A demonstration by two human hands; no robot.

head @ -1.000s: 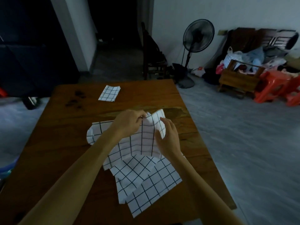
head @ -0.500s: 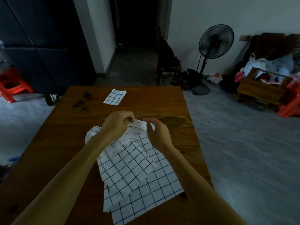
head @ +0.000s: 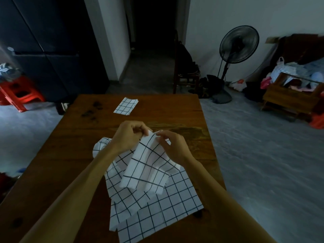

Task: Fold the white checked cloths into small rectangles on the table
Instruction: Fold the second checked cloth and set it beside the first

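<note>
A brown wooden worktop fills the lower frame; a grey floor, a fan upper right and a red stool at left surround it. Mid-frame, the left hand and right hand pinch a white checked cloth above flat cloths. A folded cloth lies further up.

Checked cloths: thin matt woven fabric, soft creases. Table: brown wood, dull sheen, dark stains. Floor: grey, rough, matt. Stool: red plastic.
</note>
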